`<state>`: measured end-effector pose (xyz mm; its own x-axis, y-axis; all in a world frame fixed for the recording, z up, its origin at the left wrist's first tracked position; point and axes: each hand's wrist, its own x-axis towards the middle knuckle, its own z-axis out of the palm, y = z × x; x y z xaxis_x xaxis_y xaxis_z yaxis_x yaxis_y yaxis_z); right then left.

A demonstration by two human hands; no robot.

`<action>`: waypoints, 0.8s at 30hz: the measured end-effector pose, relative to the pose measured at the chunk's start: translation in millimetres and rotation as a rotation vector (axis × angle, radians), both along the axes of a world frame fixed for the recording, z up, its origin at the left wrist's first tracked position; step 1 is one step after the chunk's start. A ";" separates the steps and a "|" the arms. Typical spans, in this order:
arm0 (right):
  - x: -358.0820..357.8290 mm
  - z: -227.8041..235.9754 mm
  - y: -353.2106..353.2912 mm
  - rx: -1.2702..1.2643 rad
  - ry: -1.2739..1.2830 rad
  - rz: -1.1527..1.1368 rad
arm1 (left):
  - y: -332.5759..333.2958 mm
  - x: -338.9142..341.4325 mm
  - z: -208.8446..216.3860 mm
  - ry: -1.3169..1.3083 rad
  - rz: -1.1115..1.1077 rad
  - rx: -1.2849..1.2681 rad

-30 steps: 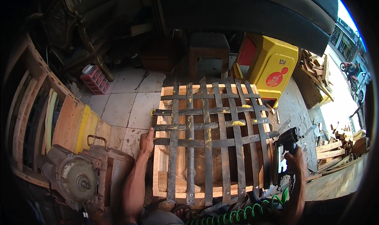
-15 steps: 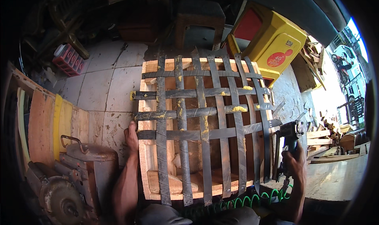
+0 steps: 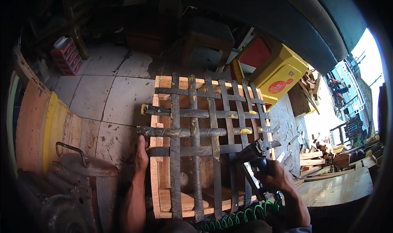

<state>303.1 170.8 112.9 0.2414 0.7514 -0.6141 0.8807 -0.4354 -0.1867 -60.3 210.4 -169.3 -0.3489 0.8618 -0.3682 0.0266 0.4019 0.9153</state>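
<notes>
A wooden frame stands before me, its top crossed by a woven grid of dark webbing straps with yellow scraps stuck on some. Along the frame's left edge, my left hand grips the side, thumb up, just below a strap's loose end; its other fingers are mostly hidden. On the right, my right hand is closed round the handle of a pneumatic staple gun. The gun is tilted over the right part of the webbing. A green coiled air hose runs from it along the near edge.
Low at left stands a rusty metal machine with a loop handle, near wooden boards. A small pink drawer rack sits on the tiles. Beyond the frame are a stool and a yellow plastic stand. Wood offcuts lie at right.
The staple gun in my right hand has swung left, from beside the frame to over its right part. My left hand stays at the left edge. The whole view has shifted slightly.
</notes>
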 end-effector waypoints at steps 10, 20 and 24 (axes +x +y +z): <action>-94.2 4.1 23.2 -0.029 0.626 -0.071 | -22.1 7.4 -17.3 0.367 -0.106 0.293; -173.7 -49.7 22.7 0.158 0.582 0.332 | -5.3 4.0 22.2 0.251 -0.021 0.122; -186.8 -47.4 18.8 0.149 0.489 0.360 | -6.5 10.3 35.5 0.168 0.042 0.163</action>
